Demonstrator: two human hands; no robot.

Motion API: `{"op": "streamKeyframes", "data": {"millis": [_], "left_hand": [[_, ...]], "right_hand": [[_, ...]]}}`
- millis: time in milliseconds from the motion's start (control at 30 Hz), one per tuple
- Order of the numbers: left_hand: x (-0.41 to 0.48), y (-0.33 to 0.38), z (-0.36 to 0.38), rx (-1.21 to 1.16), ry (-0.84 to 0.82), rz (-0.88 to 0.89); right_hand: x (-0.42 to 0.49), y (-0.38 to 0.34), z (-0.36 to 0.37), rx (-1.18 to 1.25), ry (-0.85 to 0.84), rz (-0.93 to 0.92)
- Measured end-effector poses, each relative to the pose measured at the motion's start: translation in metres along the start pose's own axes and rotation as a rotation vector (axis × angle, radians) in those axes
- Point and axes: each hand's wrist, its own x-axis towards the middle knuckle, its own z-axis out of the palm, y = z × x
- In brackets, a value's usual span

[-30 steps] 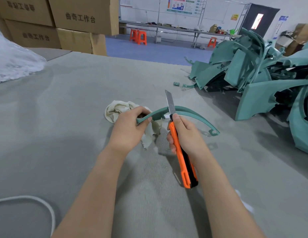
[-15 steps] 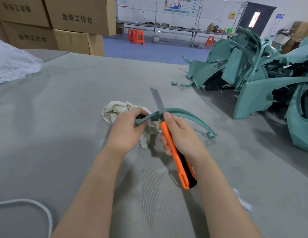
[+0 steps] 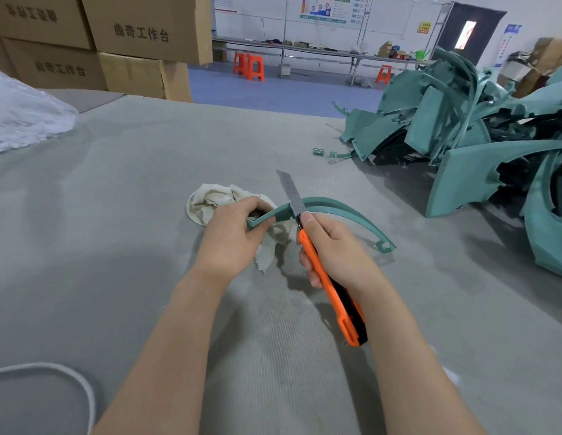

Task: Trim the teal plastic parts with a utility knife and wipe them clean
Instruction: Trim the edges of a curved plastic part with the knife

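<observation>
Curved teal strip (image 3: 342, 208) being held above the grey table (image 3: 116, 215) at centre: its left end is being gripped by the left hand (image 3: 232, 237), fingers curled round it, while its far end is being left free, pointing down to the right. A knife (image 3: 344, 309) is being held in the right hand (image 3: 333, 249), fingers wrapped round the orange handle, with the long blade being laid across the strip just beside the left thumb. A pale rag (image 3: 210, 199) is being partly hidden by the left hand; whether it is being gripped too cannot be told. Cardboard boxes (image 3: 141, 29) are being kept stacked at the far left, shut, their contents hidden. A pile of teal parts (image 3: 480, 146) is being kept at the far right, well apart from the hands, with a small teal scrap (image 3: 318, 151) near its foot. A white cord (image 3: 82, 384) is being looped at the near left.
</observation>
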Motion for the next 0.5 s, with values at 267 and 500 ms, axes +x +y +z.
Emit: {"op": "streamKeyframes", "data": {"millis": [267, 500], "left_hand": [[0.000, 0.001, -0.001, 0.017, -0.006, -0.002], [-0.001, 0.000, -0.001, -0.039, -0.006, -0.030]], "right_hand": [[-0.002, -0.003, 0.013, -0.022, -0.125, -0.060], [-0.007, -0.011, 0.012, 0.153, -0.165, -0.136]]}}
